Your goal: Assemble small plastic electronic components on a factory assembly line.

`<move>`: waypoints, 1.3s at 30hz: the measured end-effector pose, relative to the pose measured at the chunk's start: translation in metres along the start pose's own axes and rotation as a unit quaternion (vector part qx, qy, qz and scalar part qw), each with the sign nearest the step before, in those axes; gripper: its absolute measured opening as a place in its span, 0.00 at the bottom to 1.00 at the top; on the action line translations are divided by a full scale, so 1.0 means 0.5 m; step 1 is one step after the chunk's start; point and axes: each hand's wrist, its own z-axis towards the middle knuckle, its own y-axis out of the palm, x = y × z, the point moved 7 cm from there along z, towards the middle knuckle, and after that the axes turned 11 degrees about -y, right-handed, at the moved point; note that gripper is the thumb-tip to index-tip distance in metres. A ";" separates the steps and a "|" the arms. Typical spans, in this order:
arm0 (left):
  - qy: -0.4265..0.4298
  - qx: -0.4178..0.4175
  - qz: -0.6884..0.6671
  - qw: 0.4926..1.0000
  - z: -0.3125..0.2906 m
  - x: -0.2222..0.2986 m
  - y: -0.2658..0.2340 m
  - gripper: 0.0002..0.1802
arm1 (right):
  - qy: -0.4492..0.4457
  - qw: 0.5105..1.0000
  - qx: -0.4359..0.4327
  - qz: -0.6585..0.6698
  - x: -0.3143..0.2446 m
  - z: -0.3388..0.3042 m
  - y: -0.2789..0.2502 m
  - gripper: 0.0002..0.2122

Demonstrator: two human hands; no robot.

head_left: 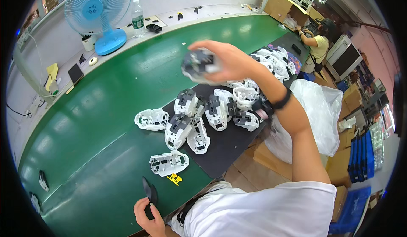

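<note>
My right hand point(229, 61) is raised above the green table, its fingers closed round a grey-and-white mouse shell point(196, 66) that motion blurs. At the table's near edge, my left hand point(149, 220) has finger and thumb on a curved black plastic piece point(148, 190). Beyond that hand, a white mouse base point(169, 164) lies beside a small yellow plastic part point(174, 179). Several white and grey mouse shells, among them one with a dark top point(178, 126), are grouped on a black mat point(207, 160) under my right arm.
A blue fan point(95, 14), a water bottle point(137, 19) and a phone point(76, 73) stand or lie along the back ledge. More white shells point(275, 63) are piled at far right. A clear plastic bag point(316, 109) is beside the table. Another person point(317, 44) works farther along.
</note>
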 end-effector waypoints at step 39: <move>-0.593 0.281 0.136 0.742 -0.731 -0.490 -0.375 0.25 | -0.189 0.886 -0.212 0.366 -0.543 -0.195 0.500 0.05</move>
